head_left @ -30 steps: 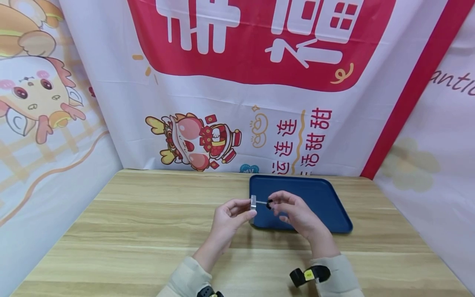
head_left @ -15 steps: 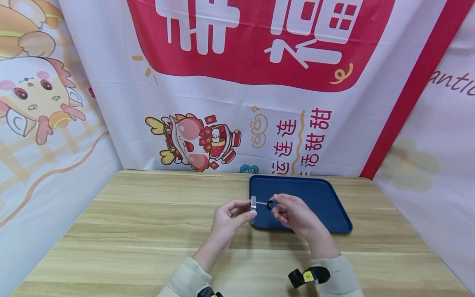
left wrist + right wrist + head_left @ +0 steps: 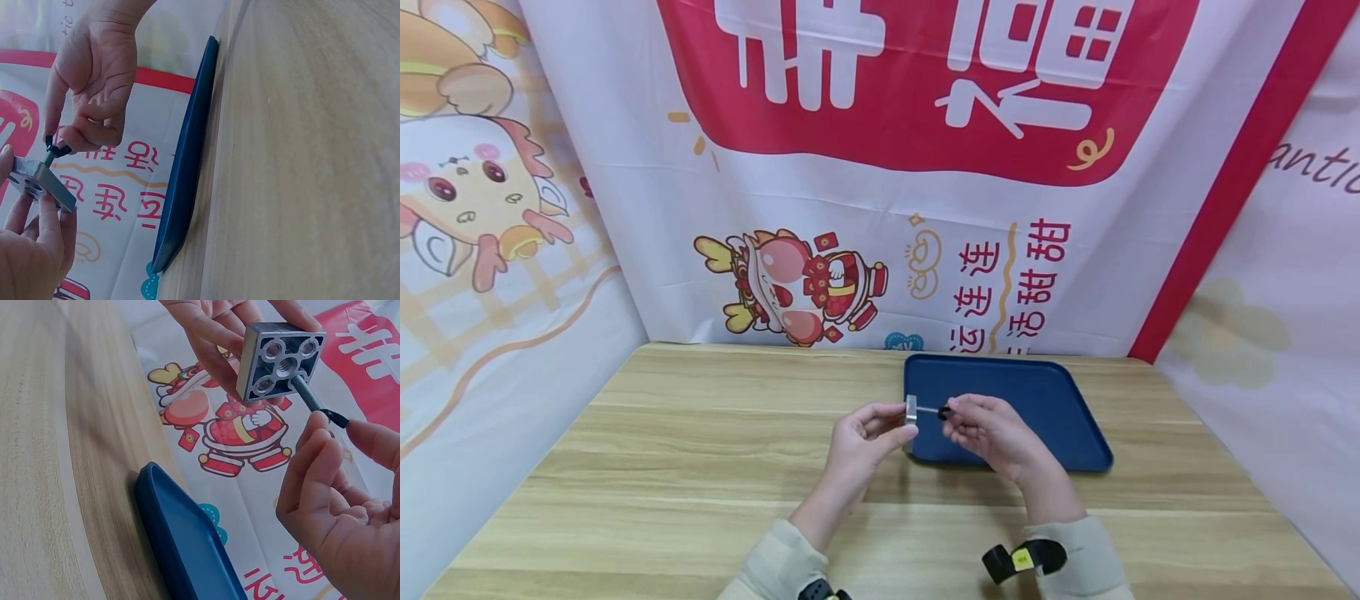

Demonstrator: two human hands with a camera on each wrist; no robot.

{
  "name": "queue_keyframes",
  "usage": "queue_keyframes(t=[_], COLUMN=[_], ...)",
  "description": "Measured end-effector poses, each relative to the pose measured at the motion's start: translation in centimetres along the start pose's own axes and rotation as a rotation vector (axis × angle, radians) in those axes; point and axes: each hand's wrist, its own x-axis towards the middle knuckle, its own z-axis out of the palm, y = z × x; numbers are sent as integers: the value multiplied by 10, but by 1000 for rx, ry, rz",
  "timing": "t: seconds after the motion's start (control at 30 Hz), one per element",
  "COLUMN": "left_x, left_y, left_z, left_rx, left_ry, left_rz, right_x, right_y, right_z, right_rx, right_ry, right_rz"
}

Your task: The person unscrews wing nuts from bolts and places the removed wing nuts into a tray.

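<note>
My left hand [image 3: 859,443] grips a square metal block [image 3: 912,410] by its edges, above the table in front of the tray. In the right wrist view the block [image 3: 275,370] shows round holes near its corners and a larger threaded hole in the middle. A wing bolt [image 3: 307,395] with a black winged head stands out from the block's face, its tip at one of the corner holes; how deep it sits cannot be seen. My right hand [image 3: 1000,437] pinches the black head between thumb and index finger, the other fingers curled inward.
A dark blue tray [image 3: 1037,400] lies on the wooden table [image 3: 715,467] behind and beneath my right hand. A printed cloth backdrop [image 3: 820,192] rises at the table's far edge, with more cloth on both sides.
My right fingers have closed in from a looser spread and shifted on the black head, which now lies at a different angle. The left hand and the block have stayed in place.
</note>
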Motion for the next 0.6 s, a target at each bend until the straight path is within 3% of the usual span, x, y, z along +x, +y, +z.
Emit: queue_keyframes(t=[0.6], left_x=[1], left_y=[0], left_z=[0], left_rx=[-15], left_ry=[-5], left_rz=[-2], right_x=[2], right_y=[4], right_z=[-3], right_rx=[13], right_ry=[-35], right_rz=[-71])
